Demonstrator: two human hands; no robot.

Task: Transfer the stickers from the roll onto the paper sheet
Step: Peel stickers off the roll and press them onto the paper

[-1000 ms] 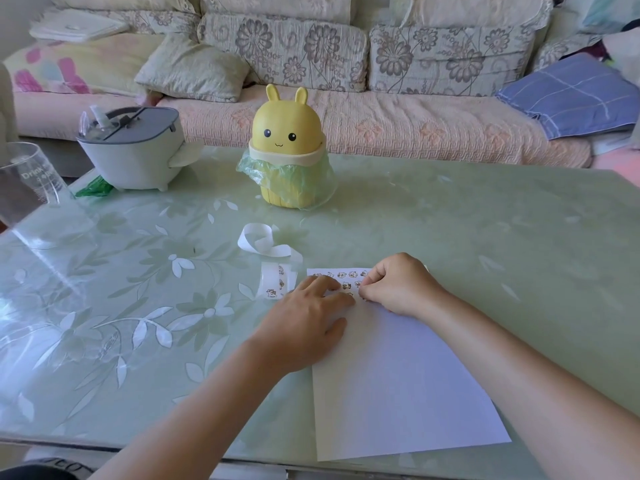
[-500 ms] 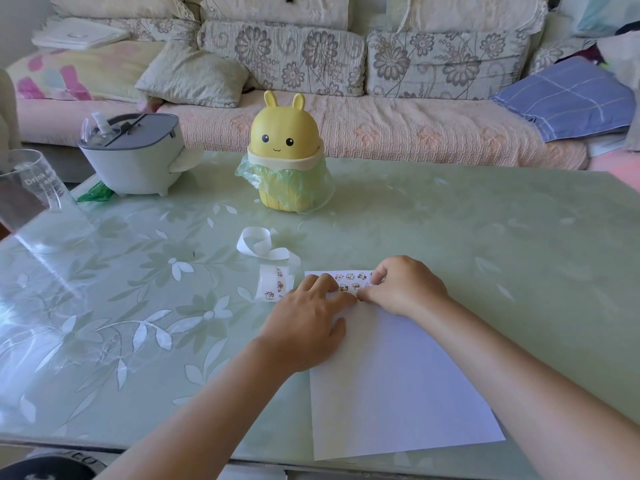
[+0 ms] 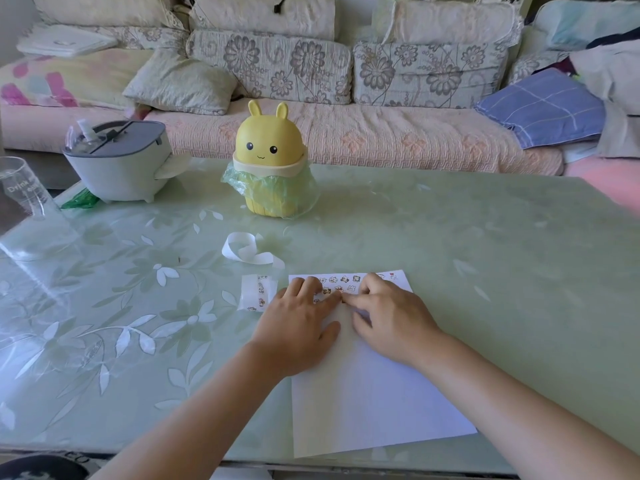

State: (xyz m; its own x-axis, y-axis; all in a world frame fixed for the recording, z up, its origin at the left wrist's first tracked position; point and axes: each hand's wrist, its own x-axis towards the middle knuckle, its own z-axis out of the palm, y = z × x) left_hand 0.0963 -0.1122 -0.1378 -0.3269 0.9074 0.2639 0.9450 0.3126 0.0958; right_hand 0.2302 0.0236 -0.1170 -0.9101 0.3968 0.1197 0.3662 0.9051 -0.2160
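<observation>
Left hand (image 3: 298,327): palm down on the upper left of the paper sheet (image 3: 381,403), fingers straight and spread a little, index fingertip at the second row of stickers
Right hand (image 3: 389,315): knuckles up over the upper middle of the sheet, fingers curled, index fingertip down on the paper and touching the left index fingertip; whether it pinches a sticker cannot be told
Paper sheet: white, flat on the table (image 3: 485,237), near its front edge
Stickers (image 3: 343,279): small cartoon figures in two rows along the sheet's far edge, partly hidden by both hands
Sticker roll (image 3: 258,292): uncoiled white strip just left of the sheet, its flat end carrying a few stickers, a bare loop curling beyond it
Table: pale green glass with a leaf pattern
Farther back: yellow rabbit-eared bin (image 3: 270,157) lined with a green bag, grey-lidded container (image 3: 117,168) to its left, sofa (image 3: 346,133) behind
</observation>
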